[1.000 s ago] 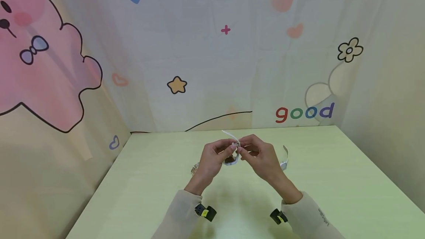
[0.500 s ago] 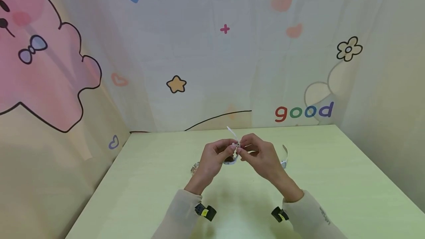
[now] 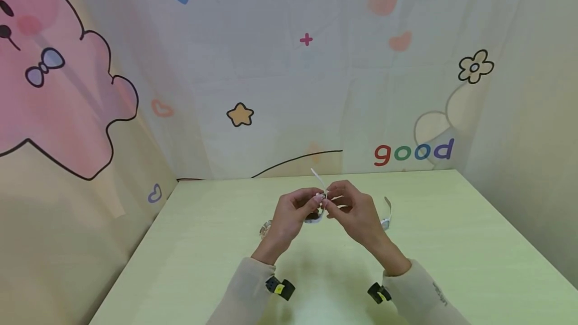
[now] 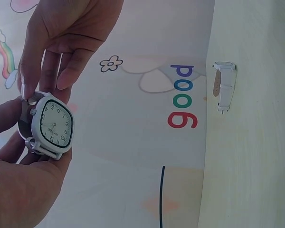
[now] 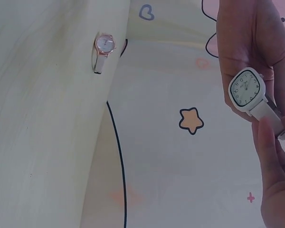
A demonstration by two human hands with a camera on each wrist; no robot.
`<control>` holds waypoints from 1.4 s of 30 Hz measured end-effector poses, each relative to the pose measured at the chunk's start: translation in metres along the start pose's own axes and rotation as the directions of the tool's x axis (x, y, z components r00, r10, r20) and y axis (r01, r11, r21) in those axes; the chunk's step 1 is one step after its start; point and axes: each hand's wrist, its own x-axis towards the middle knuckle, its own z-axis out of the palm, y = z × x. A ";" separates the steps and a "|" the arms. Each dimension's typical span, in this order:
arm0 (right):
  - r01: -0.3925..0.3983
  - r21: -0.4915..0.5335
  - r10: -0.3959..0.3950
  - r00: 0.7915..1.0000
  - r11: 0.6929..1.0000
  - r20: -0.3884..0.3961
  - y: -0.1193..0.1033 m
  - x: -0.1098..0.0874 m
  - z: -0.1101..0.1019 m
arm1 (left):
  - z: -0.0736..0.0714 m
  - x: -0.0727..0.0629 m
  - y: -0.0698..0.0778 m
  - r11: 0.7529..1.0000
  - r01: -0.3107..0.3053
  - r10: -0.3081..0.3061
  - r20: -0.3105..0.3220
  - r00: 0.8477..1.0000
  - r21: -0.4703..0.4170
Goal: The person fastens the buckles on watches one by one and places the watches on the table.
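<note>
A white wristwatch with a rounded-square dial is held up over the table between both hands, its strap bent into a loop. My left hand grips it near the buckle end, thumb on top. With thumb and fingertips my right hand pinches the strap beside the buckle. The free strap end sticks up between the hands in the head view. Fingers cover much of the buckle area.
On the pale green table, a second white watch lies to the right. A rose-gold-rimmed watch lies on the left, partly behind my left wrist in the head view. A printed curtain stands at the back.
The free strap end has swung from leaning left to standing more upright and sticks up higher. The held watch's case has tilted slightly. Both hands stay nearly in place.
</note>
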 end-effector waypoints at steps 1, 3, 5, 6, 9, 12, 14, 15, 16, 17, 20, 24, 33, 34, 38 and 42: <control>0.003 0.002 -0.003 1.000 1.000 -0.004 0.000 0.000 0.000 | 0.000 0.000 0.000 1.000 0.000 0.000 -0.001 1.000 -0.002; 0.007 0.002 -0.007 1.000 1.000 -0.010 -0.001 0.000 0.000 | 0.000 0.000 0.001 1.000 0.000 0.000 -0.001 1.000 -0.004; 0.010 0.004 -0.010 1.000 1.000 -0.010 -0.001 0.000 -0.001 | 0.000 0.001 0.001 1.000 -0.003 0.003 0.000 1.000 -0.002; 0.013 0.003 -0.013 1.000 1.000 -0.009 -0.001 0.000 -0.001 | 0.000 0.001 0.002 1.000 -0.006 0.006 0.001 1.000 -0.001; 0.017 0.002 -0.017 1.000 1.000 -0.007 -0.002 0.000 -0.001 | 0.000 0.001 0.002 1.000 -0.012 0.012 0.004 1.000 0.003; 0.014 -0.001 -0.014 1.000 1.000 -0.009 -0.002 0.000 -0.002 | 0.000 0.002 0.002 1.000 -0.015 0.015 0.008 1.000 -0.003; 0.008 -0.002 -0.008 1.000 1.000 -0.007 -0.001 0.000 -0.002 | 0.000 0.002 0.002 1.000 -0.015 0.015 0.008 1.000 -0.006; 0.004 -0.004 -0.004 1.000 1.000 -0.005 -0.001 0.000 -0.002 | 0.000 0.001 0.001 1.000 -0.014 0.014 0.007 1.000 -0.008; 0.001 -0.010 -0.001 1.000 1.000 -0.003 -0.001 0.000 -0.002 | 0.000 0.001 0.001 1.000 -0.015 0.015 0.006 1.000 -0.007; 0.000 -0.017 0.000 1.000 1.000 0.001 0.000 0.000 -0.002 | 0.000 0.001 0.001 1.000 -0.016 0.016 0.005 1.000 -0.004; 0.007 -0.044 -0.007 1.000 0.999 0.002 0.001 0.000 -0.001 | 0.001 0.000 0.001 1.000 -0.025 0.025 0.002 1.000 -0.001; 0.018 -0.051 -0.019 1.000 0.999 -0.018 0.002 0.000 0.001 | 0.002 0.000 0.002 0.999 -0.041 0.041 0.003 0.999 -0.005; 0.020 -0.030 -0.022 0.998 0.999 -0.056 0.001 -0.001 0.000 | 0.000 0.000 0.001 0.999 -0.040 0.040 -0.002 0.999 -0.005; 0.029 -0.049 -0.032 0.997 0.998 -0.072 0.001 0.000 0.000 | 0.000 0.000 0.000 0.999 -0.041 0.041 0.000 0.999 -0.003; 0.082 -0.094 -0.094 0.987 0.992 -0.127 0.000 0.003 -0.002 | -0.001 0.000 -0.001 0.999 -0.046 0.045 0.011 0.999 0.026; 0.101 -0.087 -0.112 0.985 0.991 -0.134 -0.003 0.005 -0.004 | -0.002 -0.001 -0.002 0.997 -0.052 0.051 0.024 0.998 0.050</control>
